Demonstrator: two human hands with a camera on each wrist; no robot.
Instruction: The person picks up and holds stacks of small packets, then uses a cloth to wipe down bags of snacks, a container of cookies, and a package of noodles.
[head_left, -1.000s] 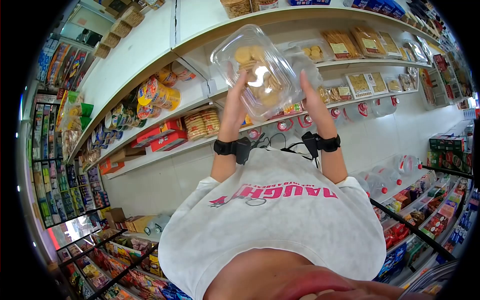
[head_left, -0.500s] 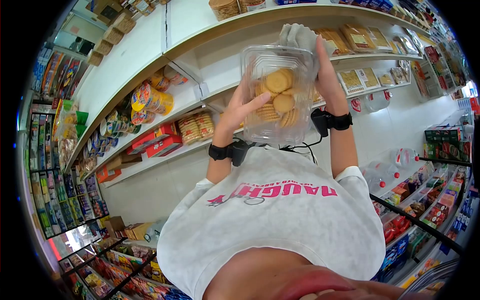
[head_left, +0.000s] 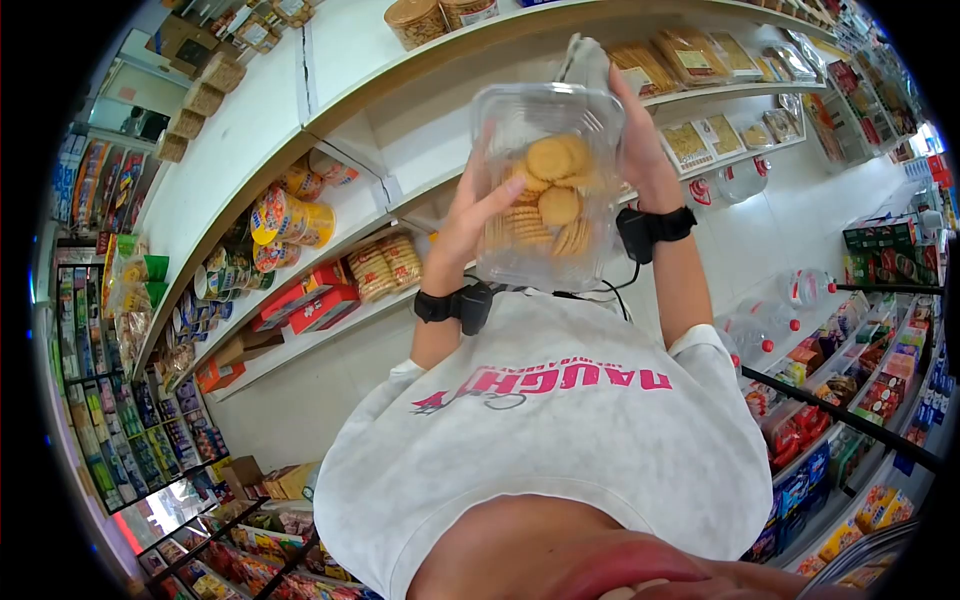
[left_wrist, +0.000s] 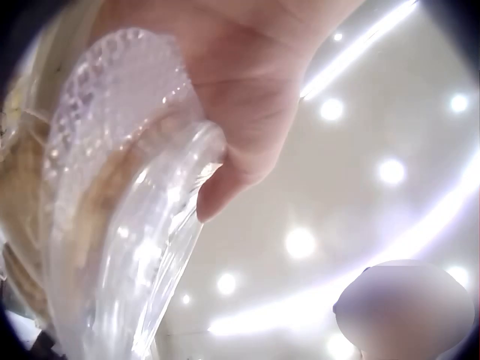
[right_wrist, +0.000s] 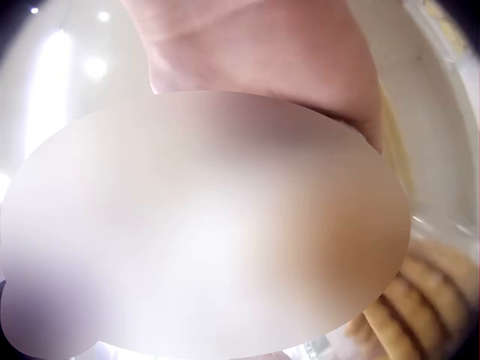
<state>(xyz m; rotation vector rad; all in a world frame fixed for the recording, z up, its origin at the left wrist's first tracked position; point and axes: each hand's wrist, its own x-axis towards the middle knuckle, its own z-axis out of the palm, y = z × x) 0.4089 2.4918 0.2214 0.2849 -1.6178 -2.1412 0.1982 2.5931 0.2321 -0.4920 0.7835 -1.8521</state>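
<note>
A clear plastic box (head_left: 505, 110) of round golden biscuits (head_left: 557, 207) is held up in front of the chest. My left hand (head_left: 462, 225) grips its left side, thumb across the front, other fingers hidden behind. In the left wrist view that thumb (left_wrist: 223, 191) lies against the shiny plastic (left_wrist: 142, 247). At the box's upper right, my right hand (head_left: 645, 150) holds a grey cloth (head_left: 588, 66) against the box's edge, most fingers out of sight. A blurred patch covers much of the right wrist view, with ridged biscuits (right_wrist: 431, 300) beside it.
White shelves (head_left: 350, 215) run behind the box, with noodle cups (head_left: 290, 220), red boxes (head_left: 322, 308) and packed biscuits (head_left: 385, 268) at left. Packs of flat food (head_left: 690, 60) sit at upper right. Large clear bottles (head_left: 765, 325) stand lower right. Snack racks (head_left: 240, 550) fill the lower left.
The box has turned from tilted to nearly upright, its biscuits settling lower. The right hand and cloth have moved up along its right edge. The view has shifted slightly.
</note>
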